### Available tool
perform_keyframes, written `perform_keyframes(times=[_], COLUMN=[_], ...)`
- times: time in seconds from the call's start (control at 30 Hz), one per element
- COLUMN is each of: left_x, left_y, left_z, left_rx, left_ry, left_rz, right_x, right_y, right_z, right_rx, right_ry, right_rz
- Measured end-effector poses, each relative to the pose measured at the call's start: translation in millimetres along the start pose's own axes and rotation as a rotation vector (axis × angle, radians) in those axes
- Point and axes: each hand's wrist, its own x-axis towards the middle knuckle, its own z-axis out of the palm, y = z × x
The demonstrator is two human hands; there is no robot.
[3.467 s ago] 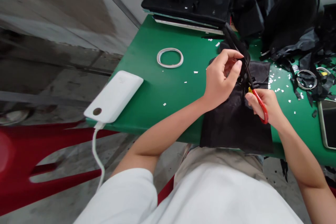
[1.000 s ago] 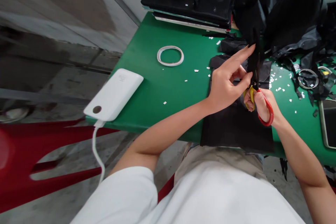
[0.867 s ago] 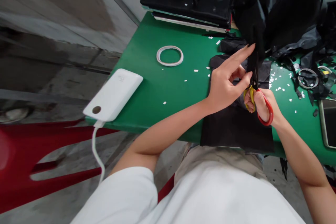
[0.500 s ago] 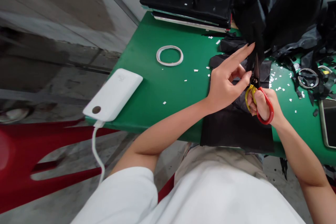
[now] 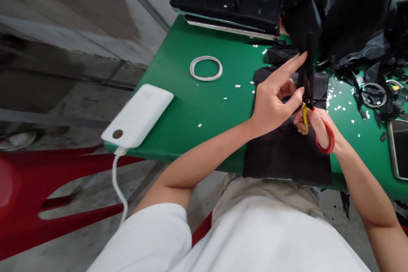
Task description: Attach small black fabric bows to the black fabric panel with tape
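Observation:
My right hand (image 5: 320, 125) grips a pair of scissors (image 5: 326, 138) with one red and one yellow handle loop, the blades pointing away from me. The blades lie against a thin black strip of cloth-like material (image 5: 308, 53); dark on dark, their tips are hard to make out. Beside them, my left hand (image 5: 274, 102) pinches the strip, its index finger stretched along it and its thumb close to the scissors' pivot. Below both hands a black cloth-like sheet (image 5: 287, 157) hangs slightly over the table's front edge.
On the green table (image 5: 178, 110) lie a white tape ring (image 5: 206, 68) and a white power bank (image 5: 137, 114) with a cable. A black-topped stack (image 5: 229, 0) stands at the back. Black scraps (image 5: 376, 72) and a phone (image 5: 400, 148) are at right. A red chair (image 5: 28, 195) stands left.
The scissors' handle loops have spread further apart, and the scissors have shifted slightly. My left hand has stayed nearly in place, still at the black strip.

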Motion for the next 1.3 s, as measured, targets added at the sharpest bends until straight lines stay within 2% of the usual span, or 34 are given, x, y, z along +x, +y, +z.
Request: perform_keyframes(times=[0.13, 0.27, 0.43, 0.67, 0.87, 1.3], left_x=[-1, -1, -2, -1, -1, 0], left_y=[-2, -1, 2, 8, 10, 11], left_z=[-0.2, -0.6, -0.7, -1.3, -1.9, -3.8], left_rx=[0.015, -0.061, -0.118, -0.122, -0.09, -0.087], left_ry=[-0.038, -0.073, -0.145, -0.209, -0.218, -0.238], left_rz=[0.007, 0.005, -0.052, -0.048, -0.027, -0.029], right_x=[0, 0, 2, 3, 3, 2], right_y=[4, 5, 5, 4, 1, -1], right_z=[0, 1, 1, 0, -3, -3], right_rx=[0.043, 0.107, 0.084, 0.058, -0.074, -0.055], right_ry=[-0.015, -0.051, -0.017, 0.004, 0.041, 0.103], right_rz=[-0.016, -0.022, -0.03, -0.048, -0.123, -0.044])
